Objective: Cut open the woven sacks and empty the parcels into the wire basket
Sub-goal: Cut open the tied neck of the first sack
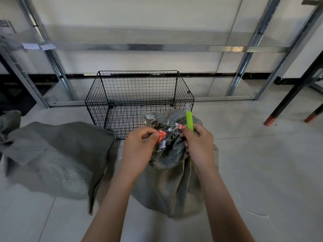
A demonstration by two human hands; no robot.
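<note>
— at the tied neck of the sack [166, 189], what does each hand hold?

— the left hand [138, 147] pinches a red tag [161, 135] between thumb and fingertips. the right hand [200, 145] is curled round the handle of a green knife [189, 119], blade [187, 107] pointing up and away from the body. whether those fingers also catch the cloth, i cannot tell

— and the sack in relation to that grip?

— directly beneath and between both hands. it stands upright on the floor [262, 172], its bunched neck and frayed threads [167, 142] touching both hands. no parcel shows; the contents are presumably inside

— how should the cut be done?

— my judgement: pull the tag to the left so the tie comes taut, bring the blade down to the threads just beside the tag, and cut away from the left fingers. cut only the tie or the loose neck, shallow, so the parcels below are not scored. keep the neck gathered until the sack is over the basket

— further out?

— the wire basket [97, 95] stands just behind the sack, open side up, no parcels visible in it. a second sack [57, 154] lies slumped on the floor to the left, apart from the hands. metal shelving [139, 47] runs along the wall behind

— risk noted?

— the upturned blade is near the right thumb and the cloth; a slip is possible
</note>
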